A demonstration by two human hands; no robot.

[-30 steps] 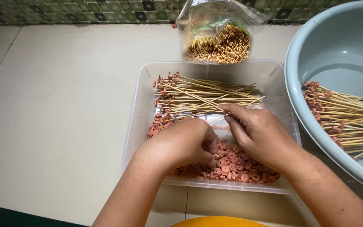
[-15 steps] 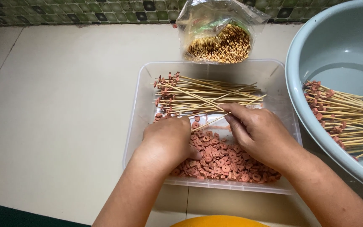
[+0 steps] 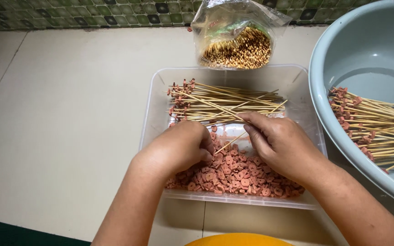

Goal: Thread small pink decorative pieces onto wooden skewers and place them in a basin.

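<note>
Both my hands work over the clear plastic tray (image 3: 153, 98); right hand (image 3: 281, 143) pinches a bamboo skewer (image 3: 230, 141); left hand (image 3: 181, 148), curled, picks among pink sausage slices (image 3: 238, 175).

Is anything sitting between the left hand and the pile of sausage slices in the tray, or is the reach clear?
Nothing visible blocks it. The left hand rests directly on the sausage slices inside the clear tray. The right hand pinches a bamboo skewer angled toward the left fingers. The finished skewers lie farther back, out of the way.
</note>
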